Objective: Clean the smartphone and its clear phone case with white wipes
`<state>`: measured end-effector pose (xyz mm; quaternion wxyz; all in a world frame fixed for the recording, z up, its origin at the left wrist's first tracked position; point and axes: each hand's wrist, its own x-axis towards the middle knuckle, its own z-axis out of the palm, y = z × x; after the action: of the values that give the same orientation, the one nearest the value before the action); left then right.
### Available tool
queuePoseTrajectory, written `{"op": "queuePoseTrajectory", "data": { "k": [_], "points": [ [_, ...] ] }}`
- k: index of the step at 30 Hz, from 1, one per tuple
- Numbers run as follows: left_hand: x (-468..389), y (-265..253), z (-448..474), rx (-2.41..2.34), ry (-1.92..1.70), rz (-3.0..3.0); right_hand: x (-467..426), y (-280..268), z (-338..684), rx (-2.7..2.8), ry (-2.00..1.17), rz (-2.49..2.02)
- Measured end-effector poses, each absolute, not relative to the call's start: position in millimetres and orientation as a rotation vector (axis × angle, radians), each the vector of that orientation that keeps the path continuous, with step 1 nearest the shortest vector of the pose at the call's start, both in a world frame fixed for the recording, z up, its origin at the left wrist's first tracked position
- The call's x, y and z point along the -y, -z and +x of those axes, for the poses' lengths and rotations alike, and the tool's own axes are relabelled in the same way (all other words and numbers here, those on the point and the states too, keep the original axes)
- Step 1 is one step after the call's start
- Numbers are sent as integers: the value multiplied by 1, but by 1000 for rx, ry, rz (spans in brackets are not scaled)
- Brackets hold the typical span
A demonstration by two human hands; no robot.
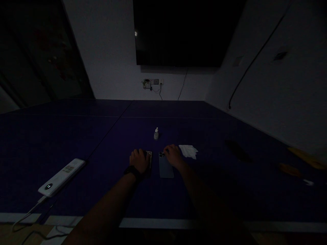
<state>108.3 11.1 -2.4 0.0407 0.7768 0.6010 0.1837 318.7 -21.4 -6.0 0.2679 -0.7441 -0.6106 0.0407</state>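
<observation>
The room is very dim. My left hand (139, 160) rests on a phone (149, 160) lying flat on the dark blue table (76, 136), fingers curled over its left side; a dark watch band wraps the wrist. My right hand (173, 154) touches the top end of a second phone (165, 167), which lies face down with its camera end under the fingertips. A small white dropper bottle (156, 133) stands just beyond the two phones. A crumpled white cloth (188, 151) lies right of my right hand.
A white power strip (61, 177) with a cable lies at the left near the table's front edge. Dark and yellowish objects (288, 169) lie at the far right. A dark wall screen (178, 32) hangs above wall sockets (152, 82).
</observation>
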Motion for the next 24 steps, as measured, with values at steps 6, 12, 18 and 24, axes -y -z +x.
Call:
{"op": "queuePoseTrajectory", "data": {
  "k": [6,12,18,24],
  "points": [
    [-32,-1,85,-1773,-664,2335,31,-26,403,1433,-39,-2224],
    [-54,0,70,-1678,-721,2301,34,-27,466,1322,-361,-2360],
    [-58,4,72,-1604,-724,2268,0,-17,451,1247,-556,-2168],
    [-54,2,68,-1521,-763,2220,-51,-8,400,1211,-469,-2113]
  ]
}}
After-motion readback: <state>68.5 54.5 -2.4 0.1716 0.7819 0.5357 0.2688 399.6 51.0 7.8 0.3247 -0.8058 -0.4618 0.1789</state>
